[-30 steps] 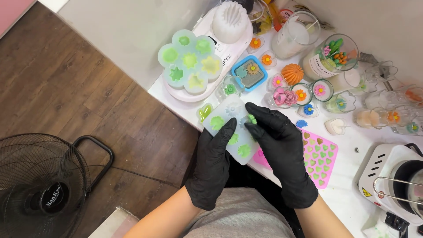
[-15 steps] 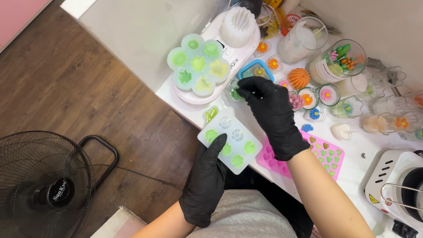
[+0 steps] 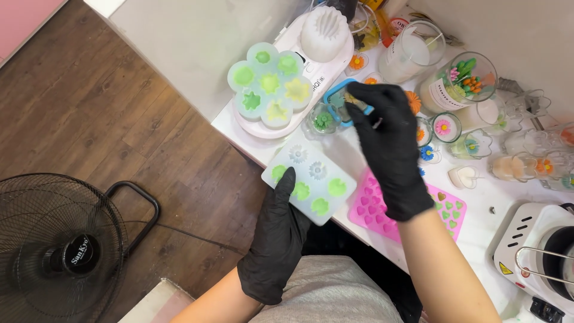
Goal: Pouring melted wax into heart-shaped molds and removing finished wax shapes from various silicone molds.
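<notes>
My left hand [image 3: 276, 239] in a black glove holds a clear rectangular silicone mould [image 3: 310, 181] with green flower-shaped pieces in several cavities; two cavities look empty. My right hand [image 3: 388, 143], also gloved in black, reaches over a small blue-rimmed square dish [image 3: 336, 101] on the white table, its fingertips pinched at the dish's rim. Whether they hold a small piece I cannot tell. A small clear cup with a green flower [image 3: 323, 120] sits just left of that dish.
A round flower-shaped mould with green and yellow fillings [image 3: 270, 85] lies on a white tray [image 3: 254, 127]. A pink heart mould [image 3: 445, 210], glass jars [image 3: 457, 90], small flower candles [image 3: 443, 127] and a white hot plate [image 3: 538, 251] crowd the table. A black fan [image 3: 57, 251] stands on the wooden floor.
My right hand left the clear mould and moved up to the blue-rimmed dish. My left hand alone keeps the mould, lower and tilted outward.
</notes>
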